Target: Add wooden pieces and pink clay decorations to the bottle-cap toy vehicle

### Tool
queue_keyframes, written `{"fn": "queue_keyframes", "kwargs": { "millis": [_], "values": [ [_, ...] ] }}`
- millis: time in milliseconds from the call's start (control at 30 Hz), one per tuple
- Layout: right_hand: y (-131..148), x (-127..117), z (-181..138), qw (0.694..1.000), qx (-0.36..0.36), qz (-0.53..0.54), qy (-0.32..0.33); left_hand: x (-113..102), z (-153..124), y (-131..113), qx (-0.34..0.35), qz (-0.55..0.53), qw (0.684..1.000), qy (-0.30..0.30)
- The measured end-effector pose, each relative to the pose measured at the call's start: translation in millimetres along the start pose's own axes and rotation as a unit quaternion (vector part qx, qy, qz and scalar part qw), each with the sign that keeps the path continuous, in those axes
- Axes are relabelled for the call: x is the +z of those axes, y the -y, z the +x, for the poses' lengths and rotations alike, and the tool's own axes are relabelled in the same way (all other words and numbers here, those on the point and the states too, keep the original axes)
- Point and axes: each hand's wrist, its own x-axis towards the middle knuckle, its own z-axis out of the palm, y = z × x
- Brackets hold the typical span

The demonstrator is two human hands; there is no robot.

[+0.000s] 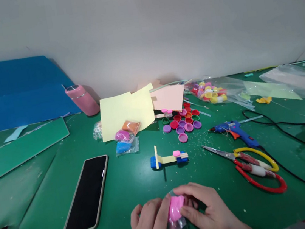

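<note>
My left hand [148, 226] and my right hand [209, 209] meet at the near edge of the green table, both with fingers closed on a small clear bag of pink clay [175, 208]. Just beyond them sits a little model [169, 159] built from blue caps, a yellow foam strip and a pink piece. More clay bags, orange, pink and blue [126, 137], lie on a yellow sheet [125, 113]. A cluster of coloured bottle caps [183, 121] lies further back.
A black phone [86, 195] lies face up to the left. To the right are a blue glue gun [236, 130] with its black cable, and red and yellow scissors [252, 166]. A pink bottle [83, 100], blue boards [17, 92] and plastic bags [279, 80] line the wall.
</note>
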Motion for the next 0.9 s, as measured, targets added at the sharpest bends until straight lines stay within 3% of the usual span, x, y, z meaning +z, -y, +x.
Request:
{"fn": "queue_keyframes", "kwargs": {
  "millis": [200,367,600,767,900],
  "values": [
    [1.4,1.9,2.9,1.0,-0.001,-0.003,0.022,2.8,3.6,0.3,0.027,0.013,0.999,0.023],
    [2.5,0.6,5.2,0.999,0.007,-0.042,0.034,1.1,7.8,0.0,0.041,-0.004,0.996,0.075],
    [4.9,-0.6,9.8,0.998,-0.004,-0.061,-0.001,-4.9,19.4,-1.6,0.038,-0.062,0.99,0.12],
    [8.0,-1.3,10.0,1.0,0.025,-0.004,-0.006,-14.8,28.3,-7.5,0.001,-0.09,0.989,0.116],
    [7.7,-2.0,10.3,0.986,0.111,0.119,0.018,-18.4,31.2,-9.6,-0.011,-0.096,0.99,0.106]
  ]
}}
